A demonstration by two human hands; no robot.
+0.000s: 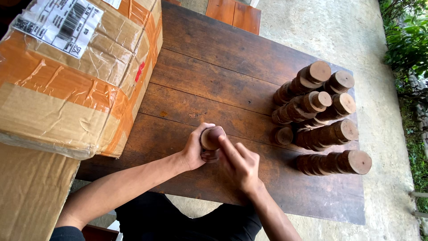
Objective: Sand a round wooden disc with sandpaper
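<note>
My left hand (195, 149) wraps around a short stack of round wooden discs (210, 139) standing on the dark wooden table (209, 76). My right hand (238, 165) touches the same stack from the right, its forefinger laid along the top disc. Both hands meet near the table's front middle. The lower part of the stack is hidden behind my fingers.
Several tall stacks of wooden discs (318, 118) stand at the table's right side, with one low stack (283, 135) nearest my hands. A large taped cardboard box (73, 71) fills the left. A wooden bench (234, 13) lies beyond the table, plants (408, 40) at right.
</note>
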